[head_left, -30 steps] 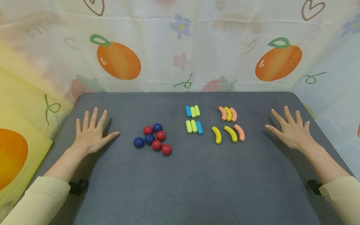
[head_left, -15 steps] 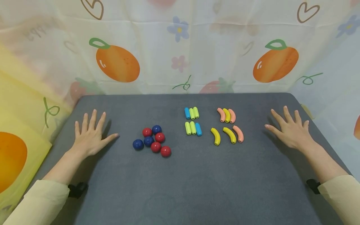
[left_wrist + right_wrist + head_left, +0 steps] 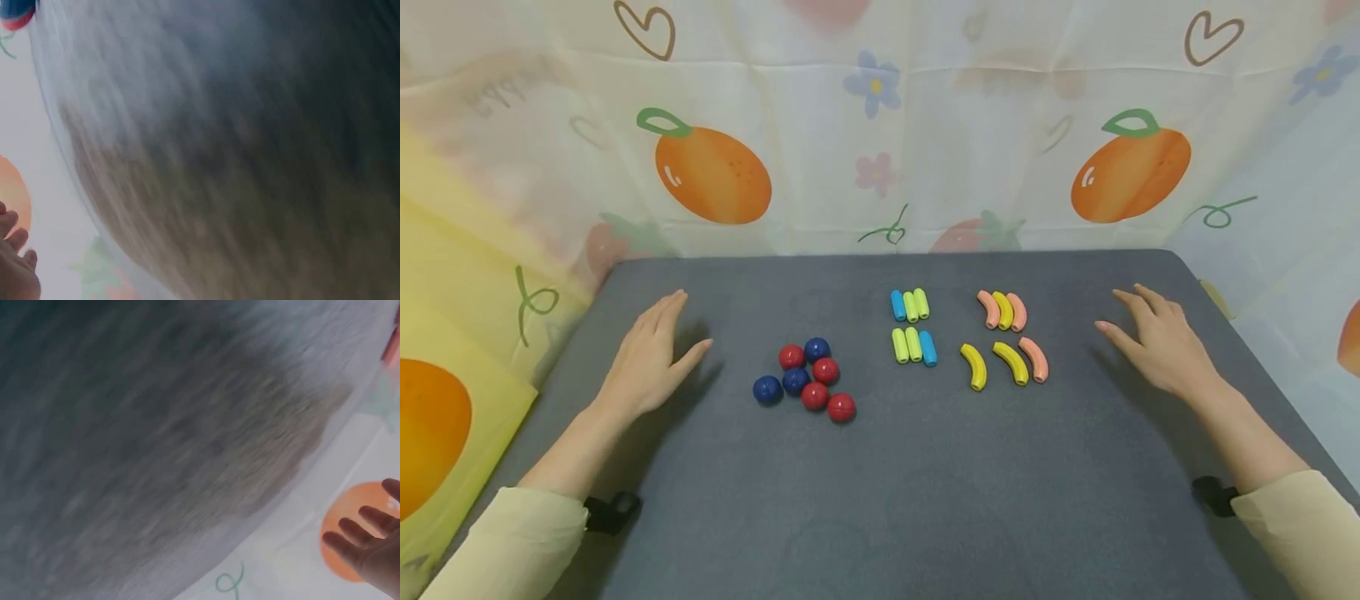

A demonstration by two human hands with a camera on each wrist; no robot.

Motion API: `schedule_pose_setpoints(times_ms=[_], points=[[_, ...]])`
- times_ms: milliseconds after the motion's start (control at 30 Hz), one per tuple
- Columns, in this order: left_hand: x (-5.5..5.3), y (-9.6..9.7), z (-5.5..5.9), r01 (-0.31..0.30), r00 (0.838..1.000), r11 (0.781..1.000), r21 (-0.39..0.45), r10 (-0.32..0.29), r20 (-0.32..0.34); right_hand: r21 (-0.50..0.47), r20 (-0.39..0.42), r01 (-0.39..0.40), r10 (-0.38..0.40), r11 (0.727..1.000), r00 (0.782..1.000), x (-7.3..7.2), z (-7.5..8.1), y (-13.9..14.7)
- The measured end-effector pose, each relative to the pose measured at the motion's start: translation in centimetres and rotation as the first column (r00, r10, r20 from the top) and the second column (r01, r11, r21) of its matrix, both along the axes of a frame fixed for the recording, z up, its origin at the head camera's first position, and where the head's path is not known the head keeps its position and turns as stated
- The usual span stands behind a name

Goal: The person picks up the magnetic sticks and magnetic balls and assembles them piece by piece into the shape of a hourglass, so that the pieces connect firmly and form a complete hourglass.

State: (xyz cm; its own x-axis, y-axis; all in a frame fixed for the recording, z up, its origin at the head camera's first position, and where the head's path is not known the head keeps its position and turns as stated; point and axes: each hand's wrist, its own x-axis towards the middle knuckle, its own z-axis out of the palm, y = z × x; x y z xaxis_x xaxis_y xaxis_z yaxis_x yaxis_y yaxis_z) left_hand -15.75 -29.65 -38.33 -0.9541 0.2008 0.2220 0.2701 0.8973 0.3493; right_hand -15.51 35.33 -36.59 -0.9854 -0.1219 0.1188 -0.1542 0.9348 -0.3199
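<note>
In the head view my left hand (image 3: 643, 358) is held over the left side of the table, thumb apart from the fingers, holding nothing. Nearest to it lies a loose cluster of red balls (image 3: 815, 396) and blue balls (image 3: 767, 389). Over on the right side my right hand (image 3: 1161, 346) is also empty, its fingers extended toward the back. Closest to that hand are curved pink pieces (image 3: 1034, 360) and banana-shaped yellow pieces (image 3: 1011, 363). Short green cylinders (image 3: 913, 343) and blue cylinders (image 3: 928, 348) lie side by side in two rows near the middle.
All the pieces lie on a dark grey table (image 3: 880, 517). A printed curtain (image 3: 820, 150) hangs behind its far edge, and a yellow sheet (image 3: 460, 333) borders the left side. A dark band (image 3: 612, 512) sits at the left wrist and another band (image 3: 1214, 497) at the right.
Both hands were spread flat with fingers fanned; now they are turned partly sideways with fingers closer together, and the right hand has shifted slightly left. The loose pieces keep their arrangement.
</note>
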Motion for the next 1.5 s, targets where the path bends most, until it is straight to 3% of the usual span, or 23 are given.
schedule_pose_setpoints(times_ms=[167,267,400,600,867,1000,1200,1500], points=[[0.3,2.4,0.2,0.074,0.99,0.986,0.149,-0.055,-0.129,-0.118,-0.058,-0.023,0.017,0.993,0.998,0.1,0.5,-1.8],[0.3,4.0,0.3,0.152,0.971,0.974,0.168,-0.115,-0.21,-0.178,-0.057,-0.029,0.019,0.984,0.998,0.2,0.7,-3.2],[0.3,6.3,0.5,0.239,0.951,0.959,0.155,-0.199,-0.235,-0.242,-0.015,-0.029,0.026,0.97,1.0,0.4,1.2,-5.1],[0.8,9.5,1.1,0.355,0.93,0.922,0.153,-0.331,-0.159,-0.306,0.035,-0.053,0.066,0.951,0.997,0.6,1.5,-8.1],[2.6,12.8,1.0,0.461,0.886,0.867,0.192,-0.463,-0.036,-0.378,0.124,-0.06,0.115,0.924,0.986,0.7,1.3,-11.0],[3.2,13.8,1.0,0.484,0.869,0.86,0.162,-0.495,0.028,-0.396,0.145,-0.064,0.132,0.916,0.981,0.6,1.1,-11.9],[3.5,14.8,1.0,0.487,0.86,0.865,0.119,-0.499,0.107,-0.425,0.155,-0.089,0.169,0.901,0.973,0.4,0.7,-13.1],[3.5,15.3,0.5,0.528,0.835,0.844,0.088,-0.536,0.127,-0.426,0.196,-0.101,0.201,0.899,0.96,0.1,0.1,-14.6]])
